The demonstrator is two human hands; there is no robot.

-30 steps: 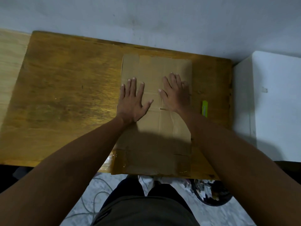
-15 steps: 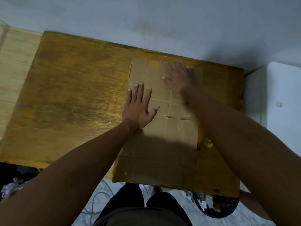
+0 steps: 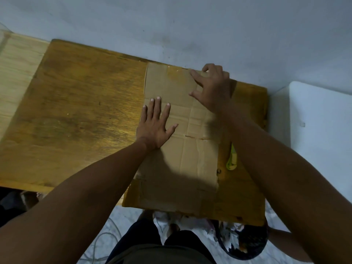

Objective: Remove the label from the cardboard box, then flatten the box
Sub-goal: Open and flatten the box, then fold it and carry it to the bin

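While the wooden table (image 3: 76, 111) takes up most of what I see, butted against a pale wall (image 3: 190, 25) with a white cabinet (image 3: 320, 130) to its right, the cardboard box (image 3: 181, 149) lies pressed flat on the table's right half, running from the far edge to just past the near edge. My left hand (image 3: 155, 126) lies palm down on the box's left side around its middle, fingers spread and straight, gripping nothing. My right hand (image 3: 213, 88) is at the box's far right corner, fingers bent and curled over the far edge, the thumb and a fingertip pressing on the top face; whether I have truly pinched the cardboard there I cannot tell. A glossy strip of tape (image 3: 177, 75) shows on the far flap between my hands. Just right of the box, a small yellow-green object (image 3: 231, 159) lies on the table, partly hidden by my right forearm.
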